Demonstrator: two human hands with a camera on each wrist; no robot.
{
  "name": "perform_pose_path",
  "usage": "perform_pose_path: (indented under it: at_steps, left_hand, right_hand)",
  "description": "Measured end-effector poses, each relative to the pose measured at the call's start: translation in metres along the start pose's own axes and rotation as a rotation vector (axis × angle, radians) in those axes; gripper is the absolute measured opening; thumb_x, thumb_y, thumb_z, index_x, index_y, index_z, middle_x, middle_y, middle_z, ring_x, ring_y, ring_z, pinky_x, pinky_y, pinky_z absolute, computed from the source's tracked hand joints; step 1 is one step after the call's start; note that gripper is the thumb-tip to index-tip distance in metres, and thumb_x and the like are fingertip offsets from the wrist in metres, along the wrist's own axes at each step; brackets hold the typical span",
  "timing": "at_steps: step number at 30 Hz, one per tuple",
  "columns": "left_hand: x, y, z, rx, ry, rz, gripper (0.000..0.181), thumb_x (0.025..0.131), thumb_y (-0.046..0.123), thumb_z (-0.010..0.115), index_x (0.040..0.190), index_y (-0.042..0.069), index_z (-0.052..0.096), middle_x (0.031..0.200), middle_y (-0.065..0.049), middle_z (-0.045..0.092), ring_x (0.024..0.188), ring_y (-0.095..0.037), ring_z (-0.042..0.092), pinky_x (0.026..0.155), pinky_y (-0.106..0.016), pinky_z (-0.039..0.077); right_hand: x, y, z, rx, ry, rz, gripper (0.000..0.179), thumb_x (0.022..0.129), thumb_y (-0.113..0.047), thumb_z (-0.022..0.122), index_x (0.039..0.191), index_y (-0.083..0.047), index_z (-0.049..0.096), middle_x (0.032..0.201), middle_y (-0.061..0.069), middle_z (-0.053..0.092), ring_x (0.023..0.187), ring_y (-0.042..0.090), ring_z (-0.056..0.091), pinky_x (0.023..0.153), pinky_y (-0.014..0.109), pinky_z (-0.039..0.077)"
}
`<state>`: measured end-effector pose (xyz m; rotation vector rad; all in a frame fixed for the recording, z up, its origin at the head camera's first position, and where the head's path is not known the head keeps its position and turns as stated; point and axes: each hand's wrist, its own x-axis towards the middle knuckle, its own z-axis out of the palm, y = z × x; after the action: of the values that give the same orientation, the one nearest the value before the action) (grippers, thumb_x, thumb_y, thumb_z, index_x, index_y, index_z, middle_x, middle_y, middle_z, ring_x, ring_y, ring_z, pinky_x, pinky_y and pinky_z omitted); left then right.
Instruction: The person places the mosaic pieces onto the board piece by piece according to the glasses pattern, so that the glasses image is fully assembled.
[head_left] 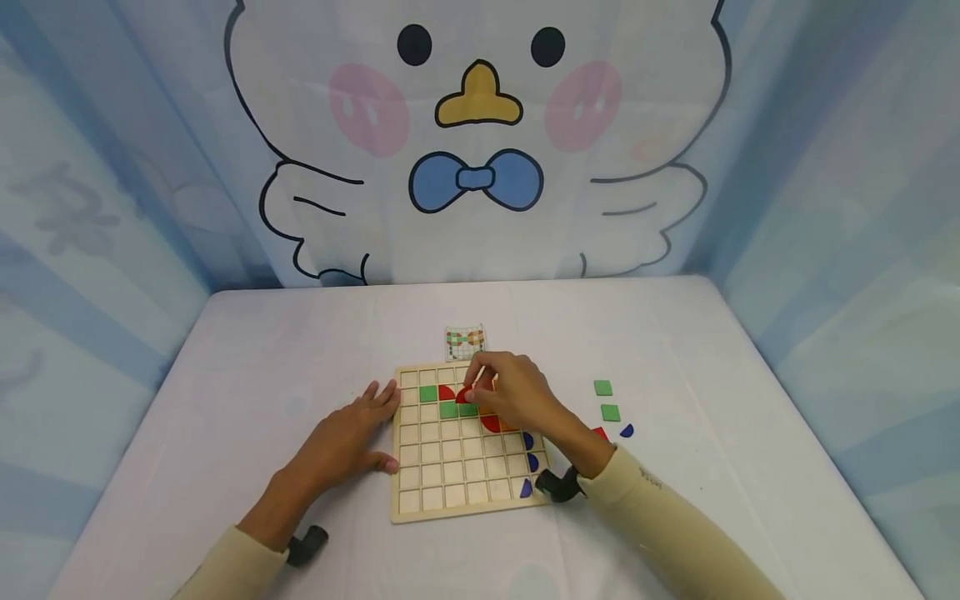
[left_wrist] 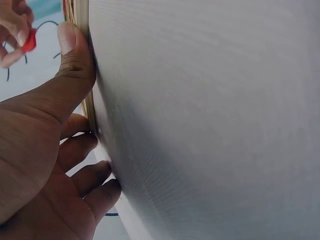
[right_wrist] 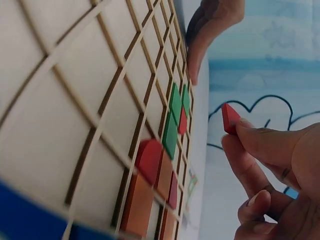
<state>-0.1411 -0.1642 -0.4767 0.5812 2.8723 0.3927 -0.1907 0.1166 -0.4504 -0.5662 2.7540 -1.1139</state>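
Note:
My right hand point(head_left: 516, 387) pinches a small red wedge-shaped tile point(right_wrist: 230, 119) between thumb and fingertips, over the upper part of a wooden grid board point(head_left: 430, 505). My left hand point(head_left: 347, 440) lies along the board's left edge, its thumb point(left_wrist: 75, 60) and fingers touching the rim. In the grid, a green square point(head_left: 428, 393) and a red quarter-circle tile point(head_left: 446, 392) sit in the upper rows. Below them is another green square point(head_left: 447, 410). Orange tiles point(right_wrist: 137, 202) are partly hidden by my right hand. Blue half-round tiles point(head_left: 532, 462) line the right side.
A small pattern card point(head_left: 465, 342) lies just beyond the board. Loose green squares point(head_left: 603, 387), a blue half-round piece point(head_left: 627, 431) and a partly covered red piece point(head_left: 601, 433) lie on the white table point(head_left: 750, 500) to the right. A printed cloth stands behind.

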Motion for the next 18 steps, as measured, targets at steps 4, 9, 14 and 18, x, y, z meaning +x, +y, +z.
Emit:
perform_pose_path:
  at_steps: [4, 9, 14, 18]
  left_hand:
    - [0.0, -0.001, 0.0, -0.016, -0.005, 0.004, 0.111, 0.074, 0.042, 0.093, 0.164, 0.007, 0.038, 0.174, -0.013, 0.032, 0.16, -0.043, 0.032, 0.119, -0.065, 0.043]
    - [0.001, -0.001, -0.001, -0.021, -0.01, 0.004, 0.111, 0.074, 0.042, 0.092, 0.164, 0.006, 0.038, 0.173, -0.013, 0.032, 0.16, -0.044, 0.032, 0.119, -0.065, 0.043]
    - [0.002, -0.001, -0.001, -0.018, -0.01, 0.004, 0.111, 0.074, 0.042, 0.093, 0.164, 0.005, 0.039, 0.173, -0.014, 0.033, 0.159, -0.045, 0.033, 0.118, -0.065, 0.044]
    - [0.002, -0.002, 0.0, -0.021, -0.006, 0.015, 0.111, 0.074, 0.043, 0.093, 0.163, 0.004, 0.039, 0.172, -0.015, 0.034, 0.159, -0.045, 0.034, 0.117, -0.065, 0.045]
  right_hand:
    - [0.013, -0.01, 0.012, -0.01, -0.004, -0.046, 0.012, 0.093, -0.021, 0.085, 0.095, -0.024, 0.074, 0.086, -0.006, 0.074, 0.066, 0.013, 0.06, 0.055, 0.027, 0.043]
    - [0.029, -0.02, 0.027, -0.024, -0.012, -0.06, 0.013, 0.091, -0.022, 0.087, 0.092, -0.025, 0.074, 0.082, -0.008, 0.074, 0.07, 0.01, 0.061, 0.057, 0.026, 0.043]
    - [0.044, -0.029, 0.041, -0.04, -0.04, -0.037, 0.014, 0.09, -0.022, 0.087, 0.089, -0.025, 0.074, 0.076, -0.01, 0.071, 0.071, 0.008, 0.062, 0.061, 0.025, 0.044]
    - [0.053, -0.032, 0.051, -0.056, -0.065, -0.022, 0.012, 0.092, -0.022, 0.086, 0.089, -0.023, 0.074, 0.073, -0.009, 0.068, 0.064, 0.008, 0.06, 0.055, 0.023, 0.043]
